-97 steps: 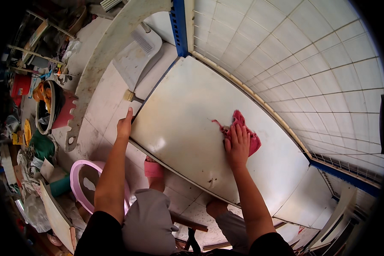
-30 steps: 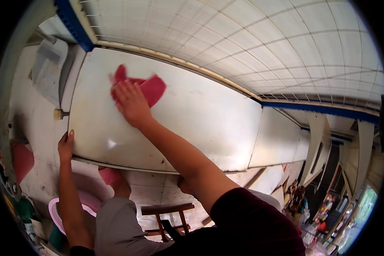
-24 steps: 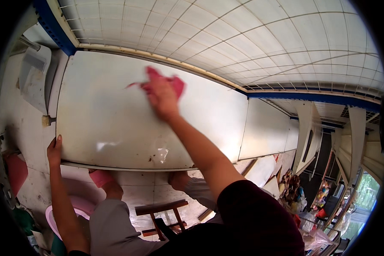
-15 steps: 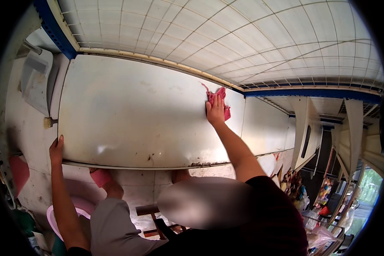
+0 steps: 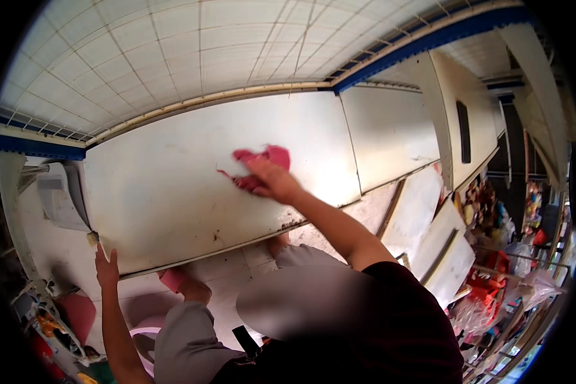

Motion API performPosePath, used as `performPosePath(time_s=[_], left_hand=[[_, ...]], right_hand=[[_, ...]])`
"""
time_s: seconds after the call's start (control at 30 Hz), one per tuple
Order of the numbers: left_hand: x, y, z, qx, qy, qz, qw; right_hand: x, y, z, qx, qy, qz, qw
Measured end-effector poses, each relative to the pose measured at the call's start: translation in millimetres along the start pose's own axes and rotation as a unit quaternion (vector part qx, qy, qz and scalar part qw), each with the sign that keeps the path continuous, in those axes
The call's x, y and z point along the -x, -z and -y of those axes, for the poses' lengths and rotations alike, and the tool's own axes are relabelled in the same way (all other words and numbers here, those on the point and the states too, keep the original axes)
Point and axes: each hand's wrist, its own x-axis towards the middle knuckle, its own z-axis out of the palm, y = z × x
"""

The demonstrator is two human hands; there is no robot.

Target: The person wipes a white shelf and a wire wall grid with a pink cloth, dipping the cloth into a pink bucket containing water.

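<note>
The red cloth [image 5: 276, 158] lies on the white shelf [image 5: 166, 211], somewhat to the right of its middle, and the right hand [image 5: 272, 179] is placed over it; the hand is blurred, so I cannot tell if its grip is clenched on the cloth or only pressing it. The left hand [image 5: 107, 265] is at the left front corner of the shelf, with fingers straight and thumb apart, so its grip is released and I see nothing held in it. Just beyond these fingertips is a small brush [image 5: 93, 238], and behind the brush is a grey dustpan [image 5: 63, 195]. Among the containers, a pink basin [image 5: 148, 330] is on the floor, partly hidden by the left forearm [image 5: 123, 339] and the knee [image 5: 189, 326], so what it contains I cannot tell. Farther left there is a darker pink bin [image 5: 80, 317]; something orange shows near its mouth, too small to name. On the far right is a red crate [image 5: 493, 281] with clear plastic bags [image 5: 470, 313] near it, and its content is not clear to see
</note>
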Motion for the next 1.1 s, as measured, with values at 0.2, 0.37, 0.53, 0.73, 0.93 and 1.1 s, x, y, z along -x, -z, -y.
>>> performPosePath(time_s=[0.2, 0.37, 0.53, 0.73, 0.93, 1.1], left_hand=[[104.4, 121.0, -65.9, 0.226, -0.099, 0.077, 0.966], [232.5, 203.3, -175.3, 0.259, -0.196, 0.182, 0.928], [263.9, 183.9, -259.8, 0.320, -0.235, 0.222, 0.891], [262.3, 160.3, -271.1, 0.150, -0.364, 0.225, 0.891], [265.8, 172.9, -262.7, 0.037, -0.344, 0.194, 0.918], [275.9, 165.6, -264.0, 0.054, -0.441, 0.234, 0.865]], right_hand=[[83.6, 41.1, -87.1, 0.262, -0.276, -0.179, 0.907], [117.6, 3.6, -102.2, 0.242, -0.373, -0.293, 0.846], [27.0, -33.7, 44.3, 0.043, -0.201, -0.093, 0.974], [63.0, -22.8, -0.6, 0.095, -0.037, -0.121, 0.987], [142.8, 13.1, -82.2, 0.178, -0.391, -0.225, 0.874], [138.7, -10.5, -81.2, 0.153, -0.520, -0.261, 0.798]])
